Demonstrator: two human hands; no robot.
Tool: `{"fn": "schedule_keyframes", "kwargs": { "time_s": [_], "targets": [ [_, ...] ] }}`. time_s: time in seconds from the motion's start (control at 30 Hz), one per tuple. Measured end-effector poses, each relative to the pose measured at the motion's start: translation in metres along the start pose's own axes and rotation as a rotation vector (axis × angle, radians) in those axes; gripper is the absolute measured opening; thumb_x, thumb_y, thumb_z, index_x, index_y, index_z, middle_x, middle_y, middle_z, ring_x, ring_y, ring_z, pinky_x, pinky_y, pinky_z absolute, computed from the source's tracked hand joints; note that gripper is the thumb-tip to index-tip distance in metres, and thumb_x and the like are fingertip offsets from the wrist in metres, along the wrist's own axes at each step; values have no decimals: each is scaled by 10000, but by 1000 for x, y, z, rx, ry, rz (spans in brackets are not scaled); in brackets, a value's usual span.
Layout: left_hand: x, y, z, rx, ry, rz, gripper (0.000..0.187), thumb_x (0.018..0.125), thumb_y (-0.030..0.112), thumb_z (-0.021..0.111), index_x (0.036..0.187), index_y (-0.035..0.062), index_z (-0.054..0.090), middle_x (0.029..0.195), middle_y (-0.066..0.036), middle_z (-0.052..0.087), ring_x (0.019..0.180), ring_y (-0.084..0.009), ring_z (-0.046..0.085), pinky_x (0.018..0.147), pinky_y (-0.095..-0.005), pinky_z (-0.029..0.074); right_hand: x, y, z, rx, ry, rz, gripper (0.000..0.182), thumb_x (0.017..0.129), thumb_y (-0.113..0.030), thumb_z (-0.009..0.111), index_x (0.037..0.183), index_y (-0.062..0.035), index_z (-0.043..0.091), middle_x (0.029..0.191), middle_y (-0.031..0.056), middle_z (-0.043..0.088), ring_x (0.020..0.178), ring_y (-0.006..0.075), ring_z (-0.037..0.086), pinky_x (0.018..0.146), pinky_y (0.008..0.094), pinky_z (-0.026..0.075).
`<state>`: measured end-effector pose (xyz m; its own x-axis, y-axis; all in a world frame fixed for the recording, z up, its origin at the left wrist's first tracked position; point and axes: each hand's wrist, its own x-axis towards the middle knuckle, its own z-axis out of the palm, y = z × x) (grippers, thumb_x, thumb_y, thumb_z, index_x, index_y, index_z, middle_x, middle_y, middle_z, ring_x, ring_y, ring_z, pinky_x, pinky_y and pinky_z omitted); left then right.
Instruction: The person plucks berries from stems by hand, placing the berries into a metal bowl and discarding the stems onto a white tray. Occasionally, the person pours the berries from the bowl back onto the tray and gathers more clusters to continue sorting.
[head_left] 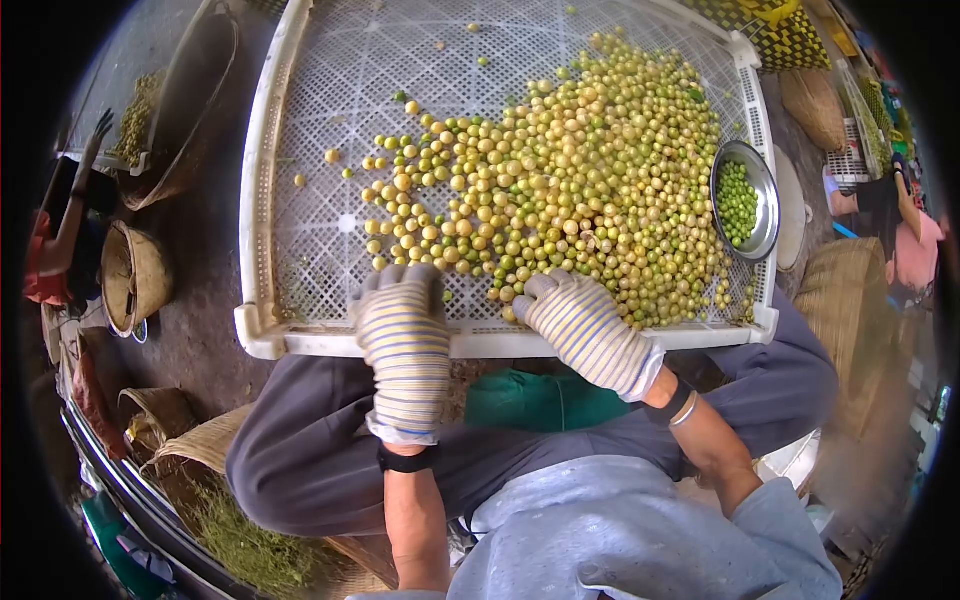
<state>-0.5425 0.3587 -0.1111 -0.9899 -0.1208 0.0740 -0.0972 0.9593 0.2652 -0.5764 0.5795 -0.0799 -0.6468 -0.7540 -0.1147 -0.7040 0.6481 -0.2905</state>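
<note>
A white mesh tray (pixel 350 170) lies across my lap, with many small yellow-green round fruits (pixel 590 150) heaped in its middle and right. My left hand (pixel 403 335), in a striped glove, is over the tray's front edge with its fingertips bent down by the lowest fruits. In a matching glove, my right hand (pixel 585 325) reaches over the same edge, fingertips touching fruits at the front of the heap. What either hand's fingers hold, if anything, is hidden. A metal bowl (pixel 768 215) of smaller green fruits rests at the tray's right side.
At the far left a person (pixel 60 250) reaches toward another tray (pixel 150 60). A woven basket (pixel 140 275) stands left of my tray. Another person (pixel 912 240) is at the far right, near a tall basket (pixel 840 320). Green stems (pixel 250 540) lie at the lower left.
</note>
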Motion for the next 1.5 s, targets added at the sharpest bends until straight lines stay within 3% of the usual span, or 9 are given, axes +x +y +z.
{"fn": "schedule_keyframes", "kwargs": {
  "time_s": [0.2,0.33,0.43,0.53,0.83,0.97,1.13,1.4,1.5],
  "targets": [
    [-2,-31,-34,42,-54,-147,173,762,234,788,923,226,726,895,-40,649,922,-302,617,896,-465,431,4,6,3,46,-66,-149,199,860,-159,607,1024,-84,691,1035,85,661,957,295,637,815,402,541],
    [3,0,-29,10,-120,75,273,645,287,868,883,241,742,911,-10,652,952,-263,608,923,-456,416,9,12,8,329,123,11,155,914,-150,624,1051,-90,665,945,69,657,889,242,655,775,388,539],
    [-1,-2,17,160,-127,59,229,674,334,842,873,277,742,853,4,601,950,-258,590,933,-468,402,10,18,-16,1398,111,537,287,1033,-326,597,1084,-57,685,859,4,663,720,76,576,671,242,481],
    [1,4,5,95,-29,109,201,691,324,835,860,276,738,858,-5,606,954,-258,593,920,-478,405,18,24,-18,1456,239,431,320,1035,-352,597,1075,-50,694,876,-13,668,684,50,564,618,215,454],
    [1,-22,-10,-129,113,-101,178,762,217,781,931,205,727,882,-63,662,872,-326,625,814,-480,461,96,16,10,488,333,-56,210,834,-99,705,1042,-106,733,924,133,695,786,309,688,720,408,560],
    [3,-36,-25,-167,239,-204,200,793,122,757,985,172,732,932,-83,680,918,-330,634,847,-458,476,107,13,2,-71,177,236,140,840,-103,678,972,-110,721,923,145,663,811,335,686,683,469,560],
    [7,-39,-31,-95,388,-315,181,786,118,761,958,171,741,1014,-70,697,981,-320,632,880,-452,478,107,12,-1,54,231,157,111,857,-126,665,955,-105,712,901,145,646,781,342,661,664,460,537],
    [3,-8,-17,69,25,-129,342,658,439,802,837,160,719,943,-45,627,980,-282,580,983,-513,392,115,-12,19,-59,140,114,153,862,-180,686,893,-34,652,893,177,636,816,383,652,683,482,529],
    [7,-4,-3,78,39,-141,335,662,420,840,870,186,720,1004,-54,636,1032,-294,564,975,-520,396,112,0,9,297,102,215,173,912,-143,642,1009,-1,663,934,166,677,786,279,649,687,412,530]
  ]
}}
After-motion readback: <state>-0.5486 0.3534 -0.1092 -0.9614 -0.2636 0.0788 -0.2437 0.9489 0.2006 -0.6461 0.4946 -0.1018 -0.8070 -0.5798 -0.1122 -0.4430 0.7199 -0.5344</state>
